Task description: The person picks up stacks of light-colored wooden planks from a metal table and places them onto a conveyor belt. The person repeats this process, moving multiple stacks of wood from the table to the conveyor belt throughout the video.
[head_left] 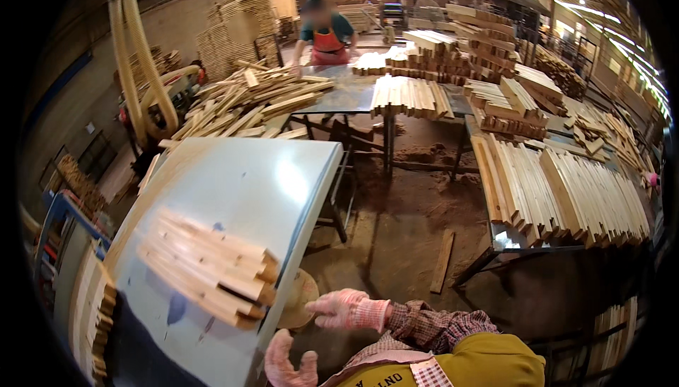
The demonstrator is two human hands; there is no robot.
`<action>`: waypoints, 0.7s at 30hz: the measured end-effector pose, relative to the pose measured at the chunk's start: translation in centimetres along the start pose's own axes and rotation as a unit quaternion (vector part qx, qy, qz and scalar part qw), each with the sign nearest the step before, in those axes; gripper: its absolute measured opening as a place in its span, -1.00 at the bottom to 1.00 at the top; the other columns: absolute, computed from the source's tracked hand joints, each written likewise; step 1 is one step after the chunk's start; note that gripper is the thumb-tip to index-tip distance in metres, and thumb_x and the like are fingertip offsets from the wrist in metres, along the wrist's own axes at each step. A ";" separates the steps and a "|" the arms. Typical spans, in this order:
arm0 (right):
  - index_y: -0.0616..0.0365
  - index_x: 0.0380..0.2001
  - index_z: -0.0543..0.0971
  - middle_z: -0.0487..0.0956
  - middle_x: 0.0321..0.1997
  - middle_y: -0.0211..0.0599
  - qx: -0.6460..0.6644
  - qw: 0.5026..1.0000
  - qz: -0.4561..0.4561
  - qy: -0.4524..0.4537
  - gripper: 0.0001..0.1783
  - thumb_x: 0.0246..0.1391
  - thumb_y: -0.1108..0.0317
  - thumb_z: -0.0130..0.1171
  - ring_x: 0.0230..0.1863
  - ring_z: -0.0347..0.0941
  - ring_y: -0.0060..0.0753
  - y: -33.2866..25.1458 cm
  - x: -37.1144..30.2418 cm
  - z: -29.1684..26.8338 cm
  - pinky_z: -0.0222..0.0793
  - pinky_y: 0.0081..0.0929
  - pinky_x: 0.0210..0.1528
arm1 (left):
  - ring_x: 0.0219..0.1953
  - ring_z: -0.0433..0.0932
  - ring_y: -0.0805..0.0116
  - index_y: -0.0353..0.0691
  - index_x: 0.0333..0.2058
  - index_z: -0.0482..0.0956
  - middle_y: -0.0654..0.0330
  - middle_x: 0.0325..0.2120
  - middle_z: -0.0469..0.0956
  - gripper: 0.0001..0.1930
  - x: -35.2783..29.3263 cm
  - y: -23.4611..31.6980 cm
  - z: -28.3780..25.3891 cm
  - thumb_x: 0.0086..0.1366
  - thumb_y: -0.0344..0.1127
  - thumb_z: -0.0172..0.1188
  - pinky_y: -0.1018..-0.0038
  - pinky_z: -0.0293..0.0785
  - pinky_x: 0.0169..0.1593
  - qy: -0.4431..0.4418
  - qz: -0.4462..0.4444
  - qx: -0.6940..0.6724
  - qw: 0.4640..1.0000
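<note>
A row of pale wooden strips (209, 263), blurred at its outline, lies side by side on the light grey tabletop (269, 168) to my left. Their uneven ends point toward the table's near right edge. My left hand (288, 364), in a pinkish work glove, is at that edge with thumb and fingers apart, holding nothing. Just beyond it, my right hand (346, 309), gloved in pink and white, reaches leftward in front of my body. Its fingers are stretched out and nothing shows in them. Both hands are apart from the strips.
A round stool (300, 298) stands by the table edge. Stacked strips (559, 189) cover the right-hand table. A loose plank (443, 261) lies on the floor. A co-worker (329, 33) stands behind the far table, near a wood heap (247, 100). Hoses (134, 54) hang at left.
</note>
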State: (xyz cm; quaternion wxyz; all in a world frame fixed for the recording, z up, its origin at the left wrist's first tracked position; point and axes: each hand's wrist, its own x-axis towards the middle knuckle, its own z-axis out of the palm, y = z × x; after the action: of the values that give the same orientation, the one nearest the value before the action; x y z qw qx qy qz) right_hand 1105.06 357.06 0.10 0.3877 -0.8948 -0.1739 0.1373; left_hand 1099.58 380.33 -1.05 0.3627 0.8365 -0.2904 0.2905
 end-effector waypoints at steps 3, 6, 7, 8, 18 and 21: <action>0.00 0.21 0.43 0.55 0.04 -0.10 -0.004 1.000 0.003 -0.001 -0.44 0.17 0.05 0.10 0.09 0.46 -0.02 5.2 -0.1 -4.3 0.40 -0.23 0.11 | -0.08 0.58 0.26 -0.42 0.14 0.40 0.00 -0.04 0.56 -0.47 3.4 0.2 8.6 0.23 -0.38 0.32 0.44 0.52 0.02 -0.070 -0.106 -0.216 0.968; 0.00 0.22 0.42 0.53 0.08 -0.10 -0.011 0.998 0.046 0.046 -0.42 0.17 0.04 0.10 0.12 0.45 -0.03 12.2 -1.1 -10.8 0.38 -0.24 0.15 | -0.06 0.55 0.27 -0.43 0.15 0.38 0.03 0.00 0.53 -0.44 7.5 0.6 17.9 0.22 -0.40 0.34 0.43 0.49 0.06 -0.147 -0.161 -0.250 0.943; 0.00 0.22 0.42 0.53 0.09 -0.10 -0.005 0.995 0.054 0.078 -0.42 0.16 0.03 0.10 0.13 0.45 -0.03 14.7 -1.6 -13.3 0.37 -0.24 0.16 | 0.02 0.49 0.28 -0.40 0.20 0.34 0.04 0.07 0.48 -0.42 9.3 1.1 20.8 0.24 -0.40 0.32 0.42 0.40 0.17 -0.182 -0.194 -0.275 0.924; 0.00 0.22 0.42 0.53 0.10 -0.10 -0.013 0.992 0.078 0.102 -0.41 0.16 0.03 0.09 0.14 0.45 -0.04 17.4 -2.2 -15.8 0.37 -0.24 0.17 | -0.02 0.51 0.29 -0.40 0.17 0.37 0.06 0.01 0.51 -0.43 11.3 1.7 23.7 0.22 -0.40 0.32 0.43 0.43 0.12 -0.165 -0.237 -0.308 0.906; 0.34 0.28 0.28 0.38 0.30 0.05 0.210 0.834 0.214 0.463 -0.20 0.10 0.05 0.23 0.32 0.32 -0.09 40.6 -5.3 -38.3 0.24 -0.37 0.32 | -0.16 0.51 0.42 -0.29 0.18 0.40 0.16 -0.18 0.54 -0.39 33.1 4.9 48.0 0.16 -0.32 0.37 0.49 0.48 -0.04 -0.260 -0.314 -0.378 0.831; 0.33 0.29 0.26 0.35 0.32 0.09 0.176 0.795 0.252 0.523 -0.14 0.07 -0.02 0.25 0.35 0.27 -0.04 48.4 -4.2 -45.6 0.18 -0.35 0.35 | -0.17 0.50 0.42 -0.27 0.20 0.38 0.17 -0.18 0.54 -0.38 39.2 3.0 56.0 0.17 -0.32 0.34 0.49 0.47 -0.02 -0.258 -0.303 -0.357 0.845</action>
State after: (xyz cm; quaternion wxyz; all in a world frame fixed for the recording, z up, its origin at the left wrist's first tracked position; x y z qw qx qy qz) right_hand 1128.54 294.91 -5.19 0.5215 -0.7589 0.3145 -0.2307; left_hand 1138.83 324.40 -4.25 0.6182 0.7405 -0.1896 -0.1833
